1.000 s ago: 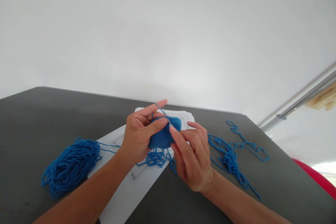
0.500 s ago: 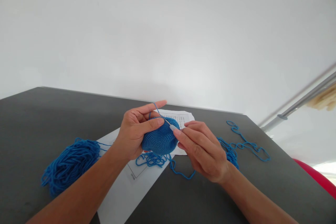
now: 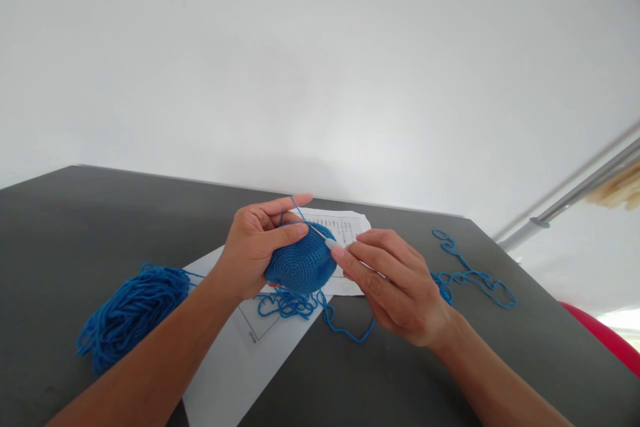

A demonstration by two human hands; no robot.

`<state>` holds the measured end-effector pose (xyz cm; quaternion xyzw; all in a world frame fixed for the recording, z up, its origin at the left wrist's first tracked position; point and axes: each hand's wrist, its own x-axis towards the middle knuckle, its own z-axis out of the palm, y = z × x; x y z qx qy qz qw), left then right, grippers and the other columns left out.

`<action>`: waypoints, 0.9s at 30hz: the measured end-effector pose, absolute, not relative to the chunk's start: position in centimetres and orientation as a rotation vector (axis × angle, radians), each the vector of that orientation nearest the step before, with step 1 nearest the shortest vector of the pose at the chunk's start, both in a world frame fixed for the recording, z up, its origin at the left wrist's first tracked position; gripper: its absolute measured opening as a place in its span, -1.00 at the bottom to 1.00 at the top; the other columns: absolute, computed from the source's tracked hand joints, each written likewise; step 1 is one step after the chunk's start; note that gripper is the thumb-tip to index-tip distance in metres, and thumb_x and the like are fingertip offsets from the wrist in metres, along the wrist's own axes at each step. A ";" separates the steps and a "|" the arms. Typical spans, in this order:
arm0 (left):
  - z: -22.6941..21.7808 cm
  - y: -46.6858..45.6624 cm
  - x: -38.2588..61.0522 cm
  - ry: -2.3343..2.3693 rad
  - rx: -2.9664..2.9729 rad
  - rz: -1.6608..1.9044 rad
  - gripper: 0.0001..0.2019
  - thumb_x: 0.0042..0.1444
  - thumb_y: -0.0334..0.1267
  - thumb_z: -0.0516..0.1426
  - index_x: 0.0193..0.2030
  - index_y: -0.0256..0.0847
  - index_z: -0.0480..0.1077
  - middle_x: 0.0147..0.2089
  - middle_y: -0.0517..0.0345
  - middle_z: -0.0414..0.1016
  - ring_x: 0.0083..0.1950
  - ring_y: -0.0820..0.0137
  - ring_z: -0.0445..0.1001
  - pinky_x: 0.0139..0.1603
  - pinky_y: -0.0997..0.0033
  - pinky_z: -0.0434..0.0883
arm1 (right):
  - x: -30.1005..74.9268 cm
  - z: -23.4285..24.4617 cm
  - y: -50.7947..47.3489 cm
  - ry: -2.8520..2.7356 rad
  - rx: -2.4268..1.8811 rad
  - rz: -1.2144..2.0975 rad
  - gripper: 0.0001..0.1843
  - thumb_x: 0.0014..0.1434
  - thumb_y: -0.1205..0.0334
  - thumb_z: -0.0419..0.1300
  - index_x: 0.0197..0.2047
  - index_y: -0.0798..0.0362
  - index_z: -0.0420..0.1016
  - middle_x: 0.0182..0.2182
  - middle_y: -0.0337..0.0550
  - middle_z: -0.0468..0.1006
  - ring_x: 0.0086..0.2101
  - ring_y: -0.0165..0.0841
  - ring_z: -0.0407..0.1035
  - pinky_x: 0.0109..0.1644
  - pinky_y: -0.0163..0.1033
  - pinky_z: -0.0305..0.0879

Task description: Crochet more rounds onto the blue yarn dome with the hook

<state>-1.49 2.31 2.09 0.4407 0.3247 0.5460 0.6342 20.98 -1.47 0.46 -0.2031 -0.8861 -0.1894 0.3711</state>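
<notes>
Between my hands is a round blue crochet piece (image 3: 300, 261) with rings of stitches on its face. My left hand (image 3: 255, 240) pinches its upper edge between thumb and fingers. A strand of blue yarn runs over the raised left index finger down to that edge. In my right hand (image 3: 395, 283) is a crochet hook (image 3: 319, 233) with a pale grip, held like a pencil. The hook's shaft points up and left to the top edge of the piece, near my left thumb. Its very tip is too small to make out.
A blue yarn skein (image 3: 135, 313) lies at the left, by my left forearm. Printed paper sheets (image 3: 260, 353) lie under the work, with loose yarn (image 3: 290, 303) on them. More yarn (image 3: 475, 277) trails over the dark table (image 3: 540, 347) at right. A white wall (image 3: 320, 80) stands behind.
The crochet piece and my left hand have shifted slightly left. My right hand has drawn a little to the right, and more of the hook's shaft shows.
</notes>
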 end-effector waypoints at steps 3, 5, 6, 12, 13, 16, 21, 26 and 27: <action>2.0 2.4 -1.5 0.788 1.035 1.240 -0.48 -0.16 -0.36 0.48 0.03 -0.30 0.65 -0.46 0.21 0.56 -0.55 0.52 0.42 -0.59 0.59 0.34 | 21.0 0.9 -1.6 -2.307 -0.535 -0.546 -0.64 0.34 0.49 0.11 0.17 0.36 0.48 -0.16 0.13 0.63 -0.12 -0.11 0.41 -0.08 0.04 0.46; 1.9 2.4 -1.5 0.823 1.065 1.233 -0.49 -0.12 -0.34 0.46 0.05 -0.31 0.64 -0.45 0.22 0.56 -0.59 0.53 0.38 -0.64 0.58 0.28 | 21.0 1.2 -1.8 -2.336 -0.543 -0.577 -0.65 0.35 0.49 0.09 0.16 0.37 0.48 -0.18 0.14 0.64 -0.14 -0.11 0.41 -0.09 0.04 0.45; 1.9 2.4 -1.5 0.839 1.083 1.230 -0.49 -0.11 -0.34 0.45 0.06 -0.31 0.63 -0.46 0.22 0.55 -0.61 0.54 0.36 -0.66 0.57 0.26 | 21.0 1.3 -1.9 -2.346 -0.550 -0.589 -0.65 0.36 0.49 0.07 0.15 0.37 0.49 -0.19 0.13 0.64 -0.15 -0.11 0.41 -0.11 0.03 0.45; 1.6 2.7 -1.9 0.914 1.282 1.206 -0.50 -0.10 -0.31 0.45 0.05 -0.30 0.64 -0.47 0.22 0.54 -0.52 0.51 0.38 -0.55 0.55 0.28 | 21.2 2.0 -2.3 -2.405 -0.556 -0.534 -0.65 0.37 0.49 0.04 0.14 0.33 0.49 -0.22 0.10 0.64 -0.19 -0.15 0.40 -0.16 -0.02 0.42; 1.6 2.8 -1.9 0.922 1.327 1.198 -0.51 -0.08 -0.32 0.44 0.06 -0.29 0.65 -0.46 0.22 0.54 -0.49 0.51 0.38 -0.52 0.56 0.29 | 21.2 2.0 -2.3 -2.410 -0.547 -0.489 -0.65 0.35 0.50 0.06 0.15 0.34 0.48 -0.22 0.11 0.64 -0.19 -0.15 0.40 -0.16 -0.02 0.43; 1.6 2.9 -2.1 0.921 1.436 1.166 -0.54 -0.04 -0.33 0.42 0.07 -0.25 0.65 -0.45 0.21 0.56 -0.46 0.51 0.38 -0.45 0.55 0.31 | 21.5 2.1 -2.1 -2.362 -0.515 -0.303 -0.60 0.30 0.55 0.12 0.18 0.32 0.46 -0.24 0.10 0.62 -0.21 -0.17 0.39 -0.20 -0.05 0.45; 1.3 3.0 -2.4 0.871 1.531 1.087 -0.55 -0.01 -0.32 0.39 0.09 -0.23 0.65 -0.41 0.16 0.60 -0.44 0.45 0.42 -0.42 0.49 0.34 | 22.1 2.0 -1.8 -2.183 -0.510 0.078 -0.49 0.29 0.56 0.18 0.26 0.05 0.48 -0.23 -0.02 0.60 -0.27 -0.27 0.43 -0.22 -0.09 0.46; 1.4 3.0 -2.4 0.837 1.600 1.056 -0.62 0.02 -0.33 0.39 0.03 -0.20 0.68 -0.36 0.08 0.68 -0.36 0.35 0.54 -0.31 0.41 0.44 | 22.8 2.1 -1.8 -2.032 -0.590 0.349 -0.63 0.31 0.47 0.21 0.11 0.00 0.63 -0.36 -0.11 0.61 -0.36 -0.31 0.45 -0.34 -0.17 0.42; 1.4 3.0 -2.3 0.830 1.601 1.055 -0.63 0.01 -0.33 0.39 0.02 -0.19 0.68 -0.36 0.08 0.69 -0.36 0.34 0.54 -0.30 0.41 0.45 | 22.8 2.1 -1.8 -2.004 -0.603 0.391 -0.65 0.31 0.46 0.21 0.08 0.00 0.65 -0.39 -0.12 0.61 -0.38 -0.32 0.45 -0.36 -0.19 0.40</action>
